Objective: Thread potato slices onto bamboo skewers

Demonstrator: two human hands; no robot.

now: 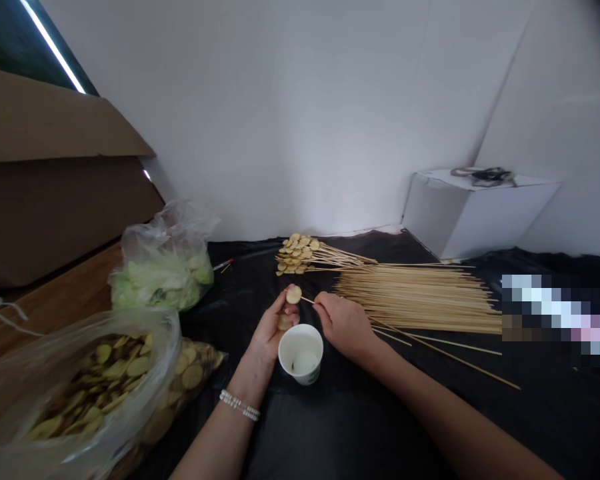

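Between the fingers of my left hand (275,323) is a round pale slice (294,295); another slice shows lower in the same hand. My right hand (344,323) pinches a thin wooden stick (307,301), whose tip end meets the upper slice. Just below both hands stands a white paper cup (301,353) with something pale inside. Beyond them lie skewered slices (298,253), their sticks pointing right. A wide pile of bare sticks (425,297) spreads to the right of my right hand.
An open plastic bag of slices (115,373) fills the lower left, with a second bag (190,373) beside it. Behind stands a bag of pale green pieces (163,273). A red-tipped pen (223,265) lies on the black sheet (350,433). A white box (475,213) stands back right.
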